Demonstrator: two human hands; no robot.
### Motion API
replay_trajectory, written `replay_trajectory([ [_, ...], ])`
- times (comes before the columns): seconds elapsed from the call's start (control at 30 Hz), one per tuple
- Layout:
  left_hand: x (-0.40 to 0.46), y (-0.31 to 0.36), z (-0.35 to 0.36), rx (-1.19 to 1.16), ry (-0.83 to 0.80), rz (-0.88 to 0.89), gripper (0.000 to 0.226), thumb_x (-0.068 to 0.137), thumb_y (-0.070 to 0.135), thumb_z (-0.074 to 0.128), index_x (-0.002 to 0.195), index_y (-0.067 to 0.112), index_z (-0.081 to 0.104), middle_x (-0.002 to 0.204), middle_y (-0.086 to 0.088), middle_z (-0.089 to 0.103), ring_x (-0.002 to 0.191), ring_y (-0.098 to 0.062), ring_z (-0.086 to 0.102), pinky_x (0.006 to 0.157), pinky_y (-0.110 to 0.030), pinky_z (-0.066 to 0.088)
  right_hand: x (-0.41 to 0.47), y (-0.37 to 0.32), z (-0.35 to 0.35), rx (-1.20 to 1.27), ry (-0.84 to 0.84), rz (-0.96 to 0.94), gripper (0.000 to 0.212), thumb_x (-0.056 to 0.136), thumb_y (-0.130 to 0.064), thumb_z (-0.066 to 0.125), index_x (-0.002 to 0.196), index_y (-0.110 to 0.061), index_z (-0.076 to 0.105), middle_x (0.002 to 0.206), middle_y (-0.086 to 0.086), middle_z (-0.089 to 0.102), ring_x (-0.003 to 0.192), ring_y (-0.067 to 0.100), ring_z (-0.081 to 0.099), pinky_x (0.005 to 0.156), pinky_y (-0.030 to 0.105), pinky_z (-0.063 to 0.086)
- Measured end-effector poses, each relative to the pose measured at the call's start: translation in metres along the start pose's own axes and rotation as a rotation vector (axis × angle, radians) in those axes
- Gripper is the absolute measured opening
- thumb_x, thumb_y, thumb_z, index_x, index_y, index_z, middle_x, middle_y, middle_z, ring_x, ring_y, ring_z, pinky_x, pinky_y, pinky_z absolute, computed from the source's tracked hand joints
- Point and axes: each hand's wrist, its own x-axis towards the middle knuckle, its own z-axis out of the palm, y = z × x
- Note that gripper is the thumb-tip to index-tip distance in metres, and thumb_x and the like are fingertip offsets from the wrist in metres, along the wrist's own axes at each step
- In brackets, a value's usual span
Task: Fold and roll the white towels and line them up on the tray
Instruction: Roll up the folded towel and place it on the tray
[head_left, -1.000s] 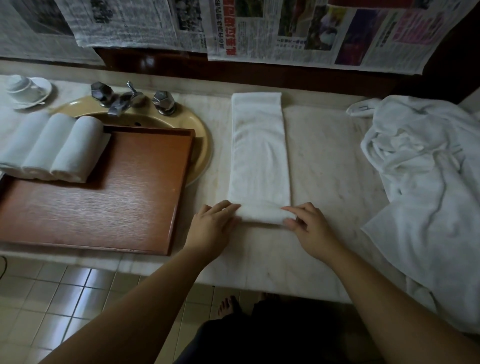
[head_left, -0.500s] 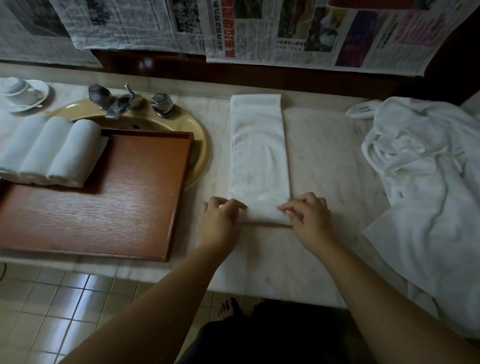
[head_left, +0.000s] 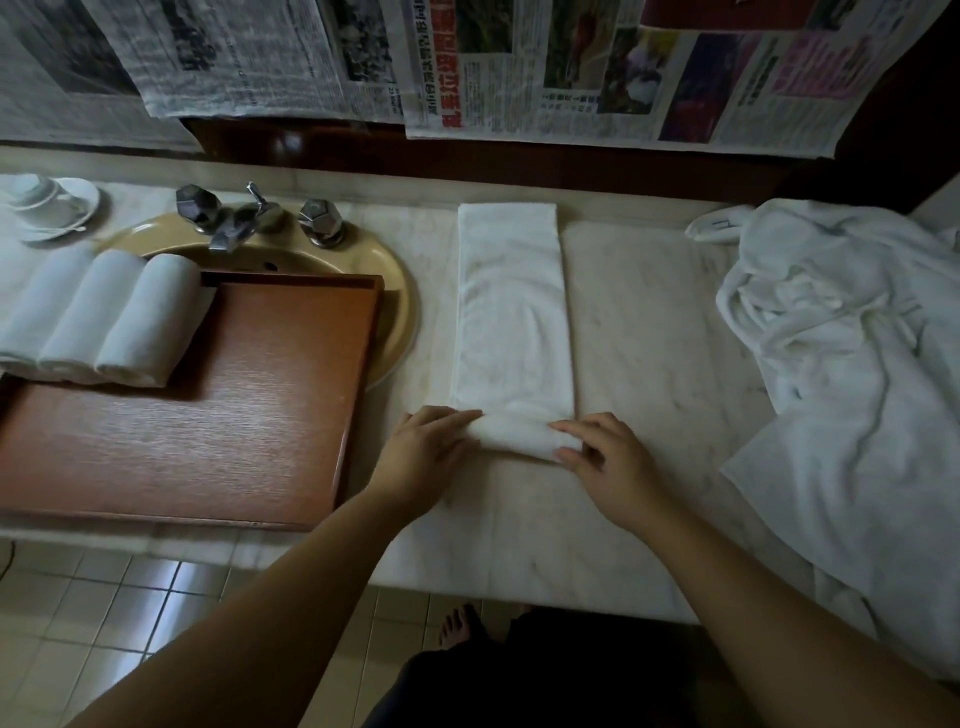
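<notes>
A white towel (head_left: 511, 312), folded into a long narrow strip, lies on the marble counter and runs away from me. Its near end is turned up into a small roll (head_left: 514, 436). My left hand (head_left: 426, 449) holds the roll's left end, fingers curled over it. My right hand (head_left: 605, 457) holds the right end the same way. The brown wooden tray (head_left: 208, 441) sits to the left, partly over the sink. Three rolled white towels (head_left: 111, 319) lie side by side at the tray's far left.
A heap of loose white towels (head_left: 852, 364) covers the counter's right side. A yellow sink (head_left: 395, 291) with a chrome tap (head_left: 244, 218) lies behind the tray. A cup on a saucer (head_left: 47, 205) stands far left. Newspapers hang on the wall behind.
Both hands have turned the towel's near end over and pushed it away from me, so a small roll has formed where the end lay flat.
</notes>
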Motion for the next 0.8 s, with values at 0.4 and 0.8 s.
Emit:
replay_trajectory([
  [0.4,0.000,0.019,0.001,-0.416,0.159,-0.377,0.020,0.087,0.055,0.076,0.104,0.047,0.069,0.108,0.010,0.063,0.103,-0.018,0.061,0.091,-0.041,0.056,0.005,-0.011,0.011,0.129,0.128,0.226,0.008,0.093,-0.025,0.076,0.091,-0.033,0.072,0.094,-0.002,0.057,0.073,0.008,0.059,0.072,0.030,0.052],
  [0.8,-0.009,-0.008,-0.004,0.175,0.025,0.072,0.044,0.100,0.044,0.064,0.142,0.033,0.062,0.135,0.009,0.060,0.114,-0.019,0.053,0.096,-0.045,0.051,-0.026,0.003,0.002,-0.059,0.068,-0.105,0.043,0.087,-0.010,0.081,0.129,-0.017,0.072,0.115,-0.007,0.061,0.090,0.001,0.060,0.087,0.006,0.043],
])
